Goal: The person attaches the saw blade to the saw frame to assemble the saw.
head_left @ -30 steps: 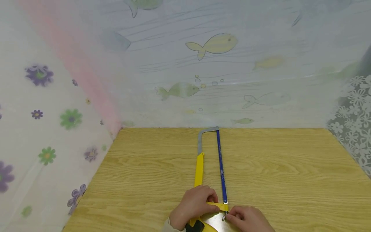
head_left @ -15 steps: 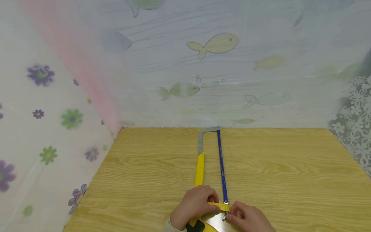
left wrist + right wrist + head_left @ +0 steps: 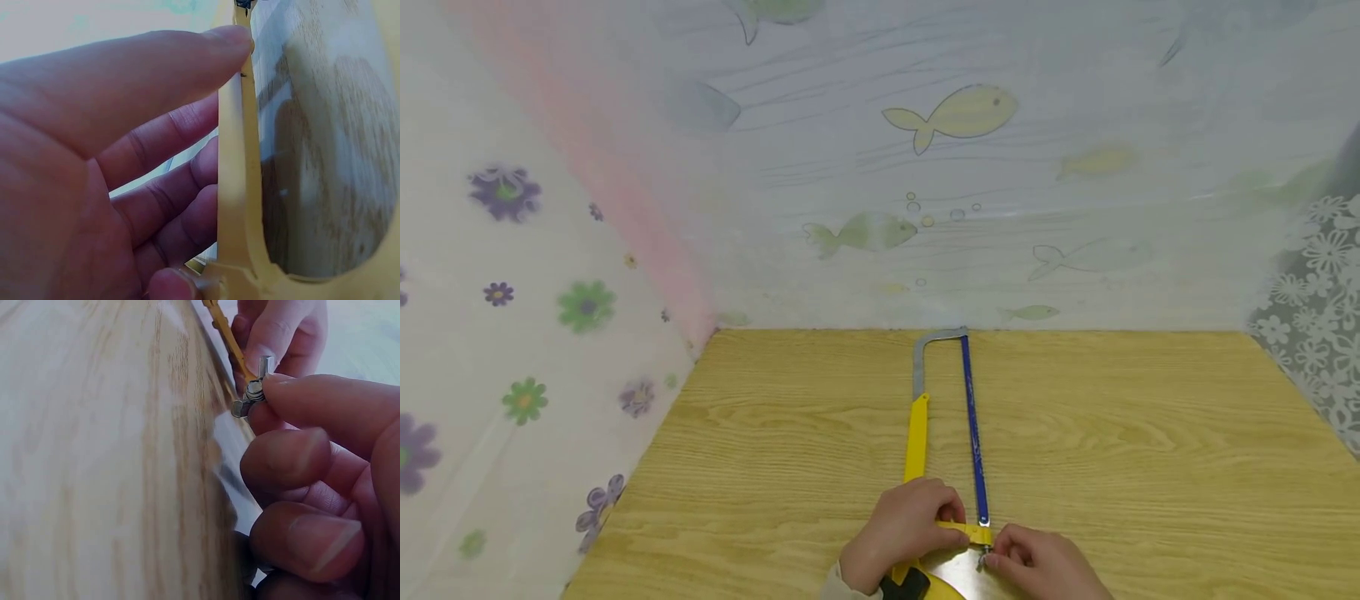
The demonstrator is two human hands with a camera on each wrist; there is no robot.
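A hacksaw (image 3: 917, 437) with a yellow and grey frame lies on the wooden table, its blue blade (image 3: 975, 425) on the right side. My left hand (image 3: 910, 525) grips the yellow frame near the blade's near end. In the left wrist view, the thumb lies along one side of the yellow frame (image 3: 232, 187) and the curled fingers are on the other. Thumb and forefinger of my right hand (image 3: 1041, 562) pinch a metal wing nut (image 3: 255, 390) at that end of the blade. The right hand's other fingers are curled below it.
A wood-grain tabletop (image 3: 1112, 433) spreads around the saw. Behind it stands a fish-printed curtain (image 3: 865, 275), which the saw's far end nearly meets. A flower-printed sheet (image 3: 550, 350) borders the left side. A shiny pale patch (image 3: 964, 573) lies between the hands.
The right thumb and forefinger have shifted slightly at the wing nut, whose wings now stand at a different angle. The left hand and the hacksaw have stayed in place.
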